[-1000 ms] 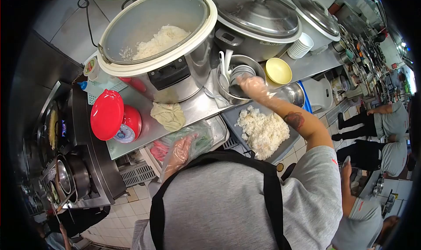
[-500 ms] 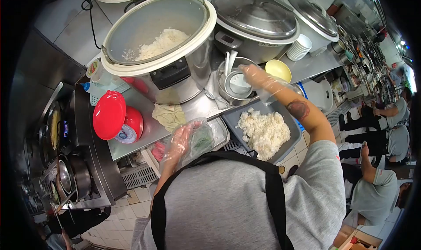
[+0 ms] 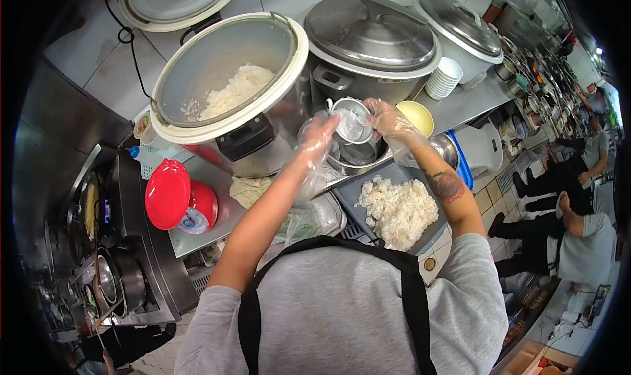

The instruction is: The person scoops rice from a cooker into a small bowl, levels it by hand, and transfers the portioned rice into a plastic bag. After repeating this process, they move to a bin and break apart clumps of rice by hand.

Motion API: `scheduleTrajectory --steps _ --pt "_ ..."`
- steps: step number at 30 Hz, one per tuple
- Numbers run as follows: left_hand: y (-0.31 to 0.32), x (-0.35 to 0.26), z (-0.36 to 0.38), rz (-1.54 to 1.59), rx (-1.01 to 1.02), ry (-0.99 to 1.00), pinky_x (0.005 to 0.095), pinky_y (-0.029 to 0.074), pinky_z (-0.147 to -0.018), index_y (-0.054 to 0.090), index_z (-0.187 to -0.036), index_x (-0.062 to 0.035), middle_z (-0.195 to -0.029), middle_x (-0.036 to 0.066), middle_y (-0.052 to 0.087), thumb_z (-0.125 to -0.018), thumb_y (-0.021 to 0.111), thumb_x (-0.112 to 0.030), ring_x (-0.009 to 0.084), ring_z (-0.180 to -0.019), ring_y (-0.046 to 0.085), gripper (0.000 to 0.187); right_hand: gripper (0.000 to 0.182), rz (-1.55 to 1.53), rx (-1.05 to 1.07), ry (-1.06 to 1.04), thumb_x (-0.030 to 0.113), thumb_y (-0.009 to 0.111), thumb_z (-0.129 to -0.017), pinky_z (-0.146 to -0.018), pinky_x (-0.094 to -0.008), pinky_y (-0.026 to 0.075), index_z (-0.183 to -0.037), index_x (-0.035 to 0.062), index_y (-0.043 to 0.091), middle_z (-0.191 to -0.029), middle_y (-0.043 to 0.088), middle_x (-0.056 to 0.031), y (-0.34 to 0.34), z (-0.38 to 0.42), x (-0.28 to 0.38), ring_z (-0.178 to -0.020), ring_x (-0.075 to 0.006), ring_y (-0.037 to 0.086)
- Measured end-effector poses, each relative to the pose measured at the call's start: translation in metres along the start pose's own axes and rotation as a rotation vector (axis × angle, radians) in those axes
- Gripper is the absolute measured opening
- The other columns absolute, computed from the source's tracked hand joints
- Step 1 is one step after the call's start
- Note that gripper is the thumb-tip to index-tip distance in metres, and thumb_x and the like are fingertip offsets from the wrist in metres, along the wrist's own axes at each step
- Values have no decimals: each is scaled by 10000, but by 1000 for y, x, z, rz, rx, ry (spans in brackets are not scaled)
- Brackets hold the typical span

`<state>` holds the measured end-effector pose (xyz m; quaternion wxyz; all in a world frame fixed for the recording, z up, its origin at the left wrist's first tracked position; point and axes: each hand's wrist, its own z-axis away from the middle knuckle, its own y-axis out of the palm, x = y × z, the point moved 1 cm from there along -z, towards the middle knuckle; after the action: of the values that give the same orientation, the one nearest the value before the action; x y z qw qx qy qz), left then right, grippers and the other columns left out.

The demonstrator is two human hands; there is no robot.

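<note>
Both my hands wear clear plastic gloves. A small round metal cup (image 3: 353, 126) is between them, tilted so that its inside shows. My right hand (image 3: 389, 120) grips the cup's right side, while my left hand (image 3: 318, 137) holds its left edge. Under the cup stands a larger metal pot (image 3: 381, 159) on the counter. Just below, a grey tub (image 3: 430, 238) holds a heap of white cooked rice (image 3: 399, 210).
An uncovered rice cooker (image 3: 227, 135) with rice is at the left, and a lidded cooker (image 3: 374, 36) is behind the pot. Nearby are a red scale (image 3: 197, 201), yellow bowl (image 3: 415, 117), stacked white bowls (image 3: 444, 79) and a cloth (image 3: 251, 191). Co-workers stand at the far right.
My left hand has moved up and right from beside the counter's front edge to the metal cup. The cup has been lifted and tilted above the pot. The whole view has shifted slightly.
</note>
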<state>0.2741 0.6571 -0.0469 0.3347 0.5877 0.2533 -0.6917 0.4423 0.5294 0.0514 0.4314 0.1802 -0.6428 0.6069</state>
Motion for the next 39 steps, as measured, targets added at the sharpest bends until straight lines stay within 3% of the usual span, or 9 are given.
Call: scheduleTrajectory --steps 2,5,10,15,18,20,26,33,39 --pt "9 -15 -13 89 105 -138 356 476 -915 541 -1218 79 -1148 128 642 -937 598 -314 236 -1042 622 487 329 44 -35 48 110 642 -851 -637 -351 552 -1162 14 590 -998 649 -201 -2 6 13 -718 -269 672" --pt "20 -9 -12 406 113 -104 347 458 -777 628 -1085 66 -972 105 657 -911 616 -377 191 -855 595 476 390 436 -499 -715 87 656 -801 -730 -376 545 -1182 27 596 -991 638 -223 2 4 14 -829 -332 659" --pt "24 -3 -15 283 84 -138 347 492 -848 588 -1171 50 -1062 119 665 -966 550 -343 214 -944 634 445 171 530 -237 -445 71 572 -800 -796 -448 505 -922 -18 654 -865 645 -232 19 2 15 -892 -372 643" --pt "22 -8 -23 -37 -56 -67 361 469 -801 631 -1126 58 -988 142 676 -924 558 -482 211 -903 613 581 157 331 -109 -529 42 603 -773 -783 -434 509 -904 26 690 -909 668 -202 24 -19 13 -872 -373 646" --pt "16 -6 -30 -338 -208 167 418 486 -830 637 -1100 36 -1019 219 673 -912 572 -419 341 -944 646 496 157 400 142 -475 31 635 -761 -813 -412 506 -903 41 703 -908 681 -163 13 -14 21 -897 -344 646" --pt "14 -33 -16 -670 -242 224 451 499 -843 637 -1067 2 -998 255 658 -838 655 -308 413 -963 632 386 158 404 15 -507 18 630 -730 -815 -413 507 -862 39 715 -881 683 -182 1 -12 19 -888 -349 655" --pt "18 -55 30 -783 -171 370 484 501 -794 613 -1009 -30 -907 218 667 -707 686 -95 406 -949 637 318 190 595 -233 -347 28 534 -788 -815 -424 509 -853 28 712 -883 674 -200 -30 -3 24 -884 -362 653" --pt "25 -31 64 -1300 -108 855 418 390 -814 601 -930 -110 -899 83 631 -842 518 -76 225 -920 585 126 143 650 -98 -900 40 559 -741 -798 -401 515 -811 28 684 -882 669 -153 8 -68 -20 -888 -321 654" --pt "11 -11 92 -1399 207 1026 411 373 -822 576 -960 -112 -859 35 543 -797 553 -119 205 -913 544 164 141 1149 -88 -865 177 582 -757 -772 -360 478 -787 102 698 -831 678 -51 53 -78 -25 -883 -208 624"
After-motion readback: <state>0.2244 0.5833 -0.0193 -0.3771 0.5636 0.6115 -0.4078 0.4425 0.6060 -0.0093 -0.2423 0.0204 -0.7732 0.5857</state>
